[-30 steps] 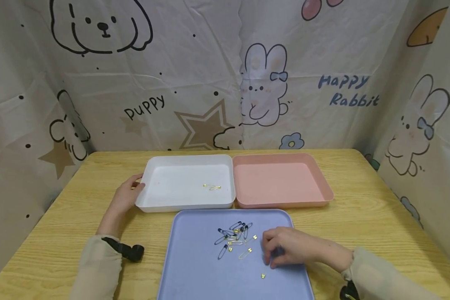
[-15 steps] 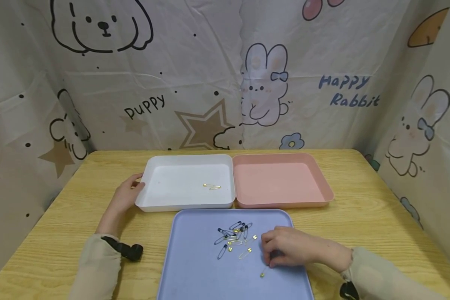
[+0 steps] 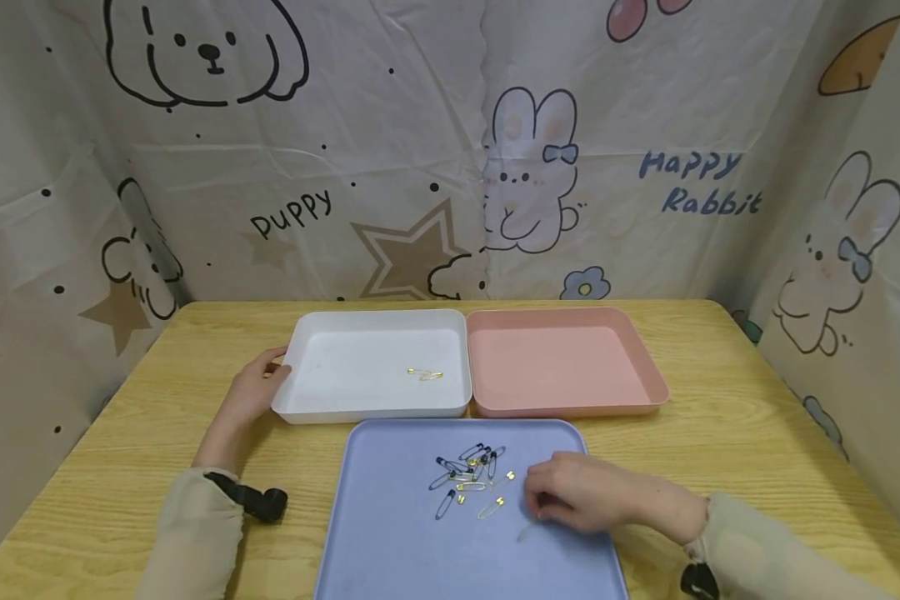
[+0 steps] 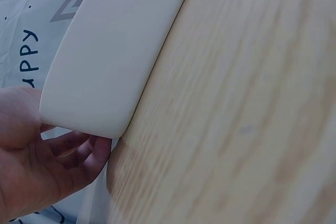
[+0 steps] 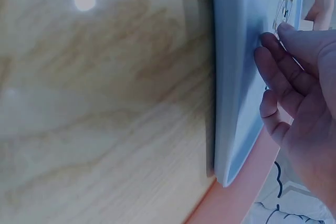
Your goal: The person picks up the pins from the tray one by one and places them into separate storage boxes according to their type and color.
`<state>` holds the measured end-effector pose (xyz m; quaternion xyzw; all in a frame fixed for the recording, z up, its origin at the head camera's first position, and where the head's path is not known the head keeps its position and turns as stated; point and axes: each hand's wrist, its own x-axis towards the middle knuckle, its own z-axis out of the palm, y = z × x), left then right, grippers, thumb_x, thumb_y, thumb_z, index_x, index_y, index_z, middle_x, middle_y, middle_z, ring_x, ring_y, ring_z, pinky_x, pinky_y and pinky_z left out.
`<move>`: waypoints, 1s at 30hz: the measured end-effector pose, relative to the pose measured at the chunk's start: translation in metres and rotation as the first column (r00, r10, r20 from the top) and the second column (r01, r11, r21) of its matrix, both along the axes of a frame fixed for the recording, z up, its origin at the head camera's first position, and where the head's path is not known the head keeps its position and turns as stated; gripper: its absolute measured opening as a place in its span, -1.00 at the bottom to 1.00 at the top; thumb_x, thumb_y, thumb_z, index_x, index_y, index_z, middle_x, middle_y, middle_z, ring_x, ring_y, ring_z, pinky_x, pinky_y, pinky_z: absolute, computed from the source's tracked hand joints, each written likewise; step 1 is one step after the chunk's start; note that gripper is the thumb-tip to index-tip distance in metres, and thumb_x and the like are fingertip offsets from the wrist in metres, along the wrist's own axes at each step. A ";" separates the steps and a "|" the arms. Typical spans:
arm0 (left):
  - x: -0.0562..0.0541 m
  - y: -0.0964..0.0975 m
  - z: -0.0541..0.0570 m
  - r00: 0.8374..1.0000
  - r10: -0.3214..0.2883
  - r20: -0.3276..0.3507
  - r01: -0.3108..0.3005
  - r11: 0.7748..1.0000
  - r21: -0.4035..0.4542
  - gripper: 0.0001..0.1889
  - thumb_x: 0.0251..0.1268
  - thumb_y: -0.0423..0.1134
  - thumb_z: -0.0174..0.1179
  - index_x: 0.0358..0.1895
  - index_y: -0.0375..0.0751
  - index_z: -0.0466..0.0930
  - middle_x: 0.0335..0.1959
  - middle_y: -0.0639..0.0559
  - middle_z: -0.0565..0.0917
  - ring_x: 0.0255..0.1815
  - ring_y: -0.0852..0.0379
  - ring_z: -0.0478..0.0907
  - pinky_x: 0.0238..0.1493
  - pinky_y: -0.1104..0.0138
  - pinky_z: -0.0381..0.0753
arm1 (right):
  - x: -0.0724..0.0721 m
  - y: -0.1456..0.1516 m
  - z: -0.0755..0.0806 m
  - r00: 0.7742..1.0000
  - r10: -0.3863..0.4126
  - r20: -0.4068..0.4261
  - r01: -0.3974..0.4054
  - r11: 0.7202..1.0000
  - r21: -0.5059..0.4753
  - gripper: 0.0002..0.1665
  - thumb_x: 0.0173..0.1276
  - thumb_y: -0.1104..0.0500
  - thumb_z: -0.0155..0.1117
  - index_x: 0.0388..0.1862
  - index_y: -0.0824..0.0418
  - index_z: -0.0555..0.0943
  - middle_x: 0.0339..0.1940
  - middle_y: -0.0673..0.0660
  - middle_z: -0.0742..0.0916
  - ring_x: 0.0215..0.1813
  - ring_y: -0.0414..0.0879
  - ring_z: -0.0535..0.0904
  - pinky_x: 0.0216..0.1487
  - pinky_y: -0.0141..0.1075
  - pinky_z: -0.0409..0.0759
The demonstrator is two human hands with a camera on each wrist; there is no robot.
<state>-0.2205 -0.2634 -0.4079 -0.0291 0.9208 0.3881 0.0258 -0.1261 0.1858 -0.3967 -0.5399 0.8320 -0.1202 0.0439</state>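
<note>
My left hand (image 3: 250, 392) grips the left end of the white tray (image 3: 311, 407). In the left wrist view its thumb lies by one side of the tray's end and its curled fingers meet the end wall. Over the right side of the blue tray (image 3: 382, 550), my right hand (image 3: 581, 493) pinches a gold safety pin (image 5: 286, 8) between thumb and fingertip; the pin looks blurred in the head view. Left of this hand lies a loose pile of black safety pins (image 3: 445, 504) and gold safety pins (image 3: 491, 508). Two gold pins (image 3: 425, 375) rest inside the white tray.
A pink tray (image 3: 570, 410) stands against the white tray's right side. Both sit behind the blue tray on a wooden table (image 3: 727, 400). A printed curtain (image 3: 420, 150) hangs behind the table and along its sides.
My right fingers have picked up the gold safety pin that lay near the blue tray's front right, drawing it up toward the hand. The left hand stays at the white tray.
</note>
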 end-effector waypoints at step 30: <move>0.001 -0.001 0.001 1.000 -0.004 0.003 0.004 1.000 0.026 -0.48 0.43 -0.15 -0.20 0.36 -0.34 0.08 0.10 -0.44 0.34 0.03 -0.25 0.34 -0.07 0.11 0.39 | -0.023 -0.011 0.009 0.998 -0.015 -0.059 0.013 0.999 -0.046 -0.97 0.22 0.13 0.23 -0.39 0.01 0.60 -0.46 -0.23 0.64 -0.40 -0.43 0.47 -0.34 -0.51 0.39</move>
